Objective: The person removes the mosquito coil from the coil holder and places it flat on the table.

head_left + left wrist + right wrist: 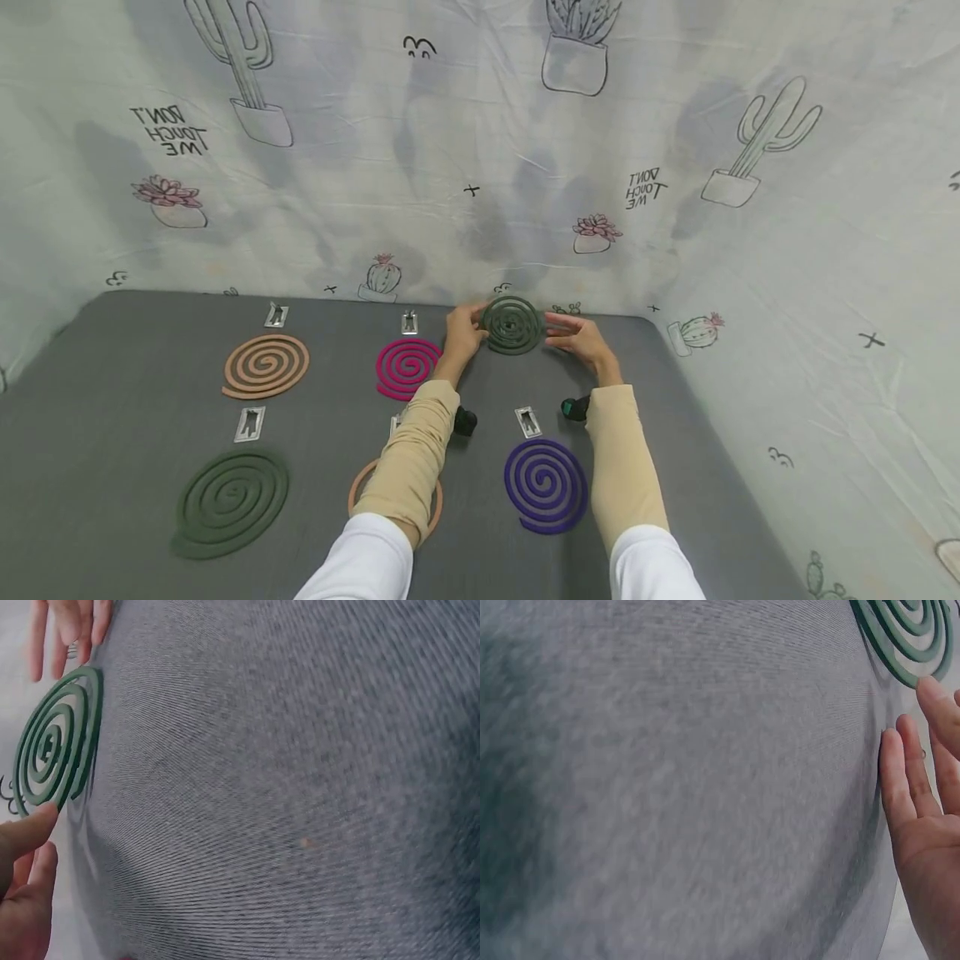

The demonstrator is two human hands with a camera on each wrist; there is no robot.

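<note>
A dark green mosquito coil point(510, 324) is raised at the back of the grey table, its flat side facing me. My left hand point(462, 335) pinches its left edge; in the left wrist view the thumb lies against the rim of the coil point(78, 735). On the other side is my right hand point(583, 340), fingers extended beside the coil's right edge. The right wrist view has the right thumb at the rim, with the other fingers straight and apart. Whether that thumb presses the coil cannot be told.
On the grey table point(330, 517) lie a magenta coil point(408, 367), an orange coil point(266, 367), a purple coil point(544, 482) and another green coil point(234, 492). My left sleeve partly covers another orange coil point(437, 508). Metal coil stands point(528, 422) lie near them. A cactus-print cloth point(480, 150) hangs behind.
</note>
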